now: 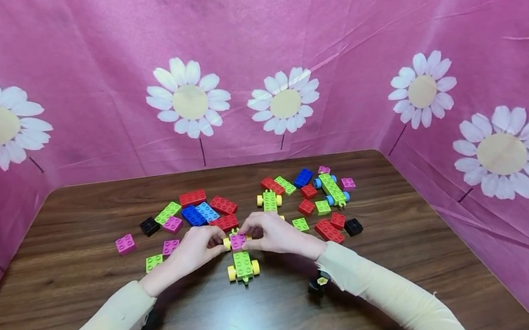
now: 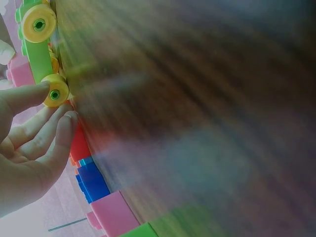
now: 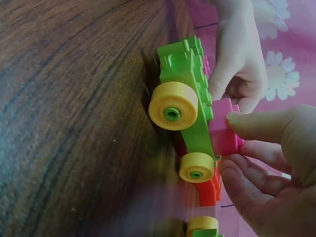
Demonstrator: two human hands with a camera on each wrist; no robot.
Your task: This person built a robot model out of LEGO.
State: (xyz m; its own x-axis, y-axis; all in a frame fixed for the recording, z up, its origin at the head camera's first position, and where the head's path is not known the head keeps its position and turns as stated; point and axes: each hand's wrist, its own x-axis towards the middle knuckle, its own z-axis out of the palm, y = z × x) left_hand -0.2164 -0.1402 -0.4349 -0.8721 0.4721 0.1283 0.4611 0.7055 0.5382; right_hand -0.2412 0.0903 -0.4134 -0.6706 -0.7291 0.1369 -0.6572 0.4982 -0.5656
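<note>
A green toy car base point(image 1: 243, 264) with yellow wheels point(image 3: 174, 106) stands on the table in front of me. A pink building brick point(image 3: 224, 127) sits on the studs at its far end. My right hand point(image 1: 276, 235) pinches this brick, its thumb on the near side and its fingers beyond. My left hand point(image 1: 200, 249) holds the base at a far wheel point(image 2: 56, 91), thumb on the wheel and fingers just past it. Behind the hands lies a red brick point(image 1: 224, 223).
Loose red, blue, green, pink and black bricks lie left and right of the hands, among them a black brick point(image 1: 149, 226). A second yellow-wheeled base point(image 1: 269, 200) and a blue-wheeled base point(image 1: 332, 189) stand further back. Pink flowered cloth point(image 1: 234, 22) hangs behind the wooden table point(image 1: 388, 283).
</note>
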